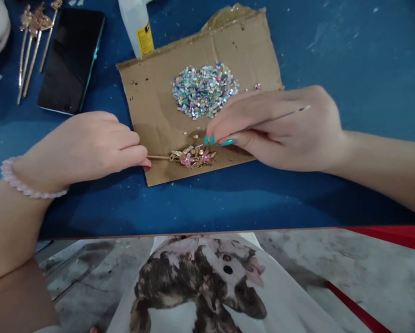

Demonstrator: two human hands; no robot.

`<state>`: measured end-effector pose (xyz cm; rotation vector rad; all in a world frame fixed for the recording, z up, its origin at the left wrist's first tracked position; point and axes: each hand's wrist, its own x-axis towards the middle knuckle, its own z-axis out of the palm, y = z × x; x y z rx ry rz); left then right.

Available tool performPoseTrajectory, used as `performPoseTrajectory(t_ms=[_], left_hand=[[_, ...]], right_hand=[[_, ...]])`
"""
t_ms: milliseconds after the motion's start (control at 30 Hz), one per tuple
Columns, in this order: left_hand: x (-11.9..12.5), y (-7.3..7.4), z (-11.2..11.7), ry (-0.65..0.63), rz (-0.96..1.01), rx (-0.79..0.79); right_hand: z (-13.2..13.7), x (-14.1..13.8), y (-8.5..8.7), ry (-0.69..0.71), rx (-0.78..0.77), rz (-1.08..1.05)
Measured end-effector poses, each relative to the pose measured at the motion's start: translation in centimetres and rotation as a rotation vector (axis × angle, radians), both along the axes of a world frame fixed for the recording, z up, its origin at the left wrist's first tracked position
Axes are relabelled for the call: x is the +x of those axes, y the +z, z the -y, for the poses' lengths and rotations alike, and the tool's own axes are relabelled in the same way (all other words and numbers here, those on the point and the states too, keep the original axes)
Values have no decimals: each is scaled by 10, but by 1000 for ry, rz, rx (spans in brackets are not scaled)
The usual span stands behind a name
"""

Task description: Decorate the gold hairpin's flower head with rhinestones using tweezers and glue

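My left hand is closed in a pinch on the stem of a gold hairpin, whose flowered head with pink stones lies on a brown cardboard sheet. My right hand is closed around a thin stick tool, fingertips pointing down just above the hairpin's head. A heap of iridescent rhinestones lies on the cardboard right behind the right fingertips.
The blue table carries a black phone at the back left, several gold hairpins beside it, and a glue bottle behind the cardboard. The table's front edge runs across below my arms.
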<state>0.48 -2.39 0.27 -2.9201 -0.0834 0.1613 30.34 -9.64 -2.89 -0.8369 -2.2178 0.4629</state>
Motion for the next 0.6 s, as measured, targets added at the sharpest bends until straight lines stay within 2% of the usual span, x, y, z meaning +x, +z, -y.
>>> performPoseTrajectory(t_ms=[267, 433, 600], left_hand=[[-1, 1, -1, -59, 44, 50], [0, 1, 0, -61, 59, 42], [2, 0, 0, -17, 22, -9]], right_hand=[[-1, 1, 1, 36, 1, -23], [-1, 4, 2, 15, -141, -62], [-1, 1, 11, -20, -262, -206]])
